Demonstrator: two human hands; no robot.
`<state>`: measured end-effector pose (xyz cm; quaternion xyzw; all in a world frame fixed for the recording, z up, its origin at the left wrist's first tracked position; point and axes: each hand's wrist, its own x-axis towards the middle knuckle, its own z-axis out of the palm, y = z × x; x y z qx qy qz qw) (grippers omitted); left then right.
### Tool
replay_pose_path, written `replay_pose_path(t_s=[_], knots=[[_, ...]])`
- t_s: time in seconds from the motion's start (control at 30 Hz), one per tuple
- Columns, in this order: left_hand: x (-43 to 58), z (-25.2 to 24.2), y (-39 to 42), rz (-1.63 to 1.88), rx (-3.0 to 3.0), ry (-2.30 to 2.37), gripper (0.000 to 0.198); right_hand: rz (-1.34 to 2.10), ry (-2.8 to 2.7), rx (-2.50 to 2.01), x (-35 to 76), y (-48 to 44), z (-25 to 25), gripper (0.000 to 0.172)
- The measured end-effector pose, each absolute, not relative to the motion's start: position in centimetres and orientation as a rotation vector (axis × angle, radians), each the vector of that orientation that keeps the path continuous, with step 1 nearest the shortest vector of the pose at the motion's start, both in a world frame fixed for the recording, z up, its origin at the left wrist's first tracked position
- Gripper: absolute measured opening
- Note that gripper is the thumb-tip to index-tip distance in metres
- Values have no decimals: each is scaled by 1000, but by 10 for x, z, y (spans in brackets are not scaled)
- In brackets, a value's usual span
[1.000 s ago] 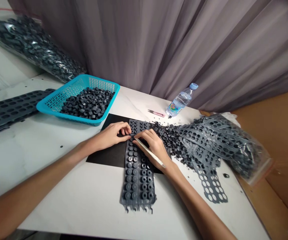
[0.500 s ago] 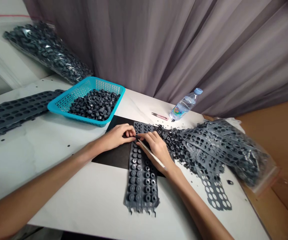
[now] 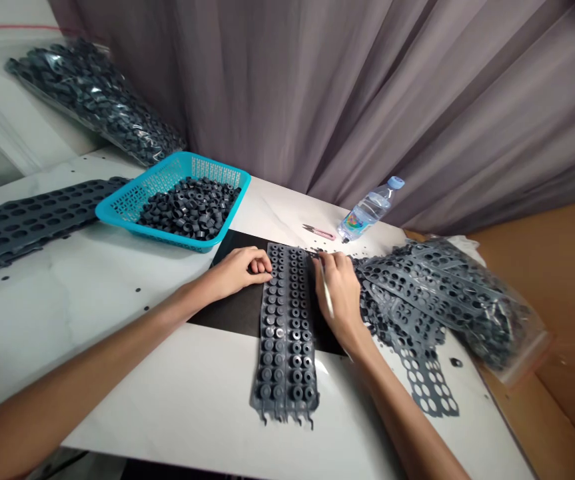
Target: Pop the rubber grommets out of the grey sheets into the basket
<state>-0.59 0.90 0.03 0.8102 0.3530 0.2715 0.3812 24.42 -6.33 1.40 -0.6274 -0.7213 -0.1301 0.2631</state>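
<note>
A long dark grey moulded rubber sheet (image 3: 287, 313) with rows of round, ring-like caps lies lengthwise before me, partly over a black mat (image 3: 237, 317). My left hand (image 3: 247, 268) is curled at the sheet's upper left edge, thumb and finger closed on that edge. To the right of the sheet, my right hand (image 3: 340, 288) is closed around a slim white pen-like tool (image 3: 328, 297); its tip is hidden by the fingers. Small black scraps and rings (image 3: 372, 313) are heaped just right of this hand.
A blue basket (image 3: 167, 238) of black rings stands at left, before a clear bag (image 3: 92, 93) of parts. Perforated sheets (image 3: 32, 213) lie far left; more punched sheets (image 3: 417, 280) and another bag (image 3: 502, 333) are right. Behind are pink-handled snips (image 3: 320, 232) and a water bottle (image 3: 368, 212).
My right hand has moved right with the white tool, off the sheet to its right side, uncovering the rows of caps. My left hand has stayed at the sheet's left edge.
</note>
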Motion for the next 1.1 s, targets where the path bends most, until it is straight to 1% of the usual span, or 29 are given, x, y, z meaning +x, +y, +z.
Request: replay_pose_path(t_s=[0.1,0.23,0.3,0.37,0.57,0.87,0.97,1.1], knots=[[-7,3,7,689,2085,876,14,-265,-1939,-1724,268,-65,17,37],[-9,5,7,686,2106,866,12,117,-2014,-1525,264,-71,22,36],[-10,6,7,690,2112,872,12,237,-2070,-1419,253,-74,25,29],[-10,8,4,691,2119,881,12,279,-2124,-1351,243,-76,27,22],[-6,13,-8,692,2225,1019,16,239,-2207,-1273,233,-76,31,19],[-3,15,-8,642,2247,1076,19,165,-2285,-1273,231,-77,34,22],[-2,16,-9,633,2239,1083,19,114,-2334,-1295,232,-76,31,27],[-1,14,-8,651,2231,1103,19,-82,-2446,-1330,228,-75,25,34]])
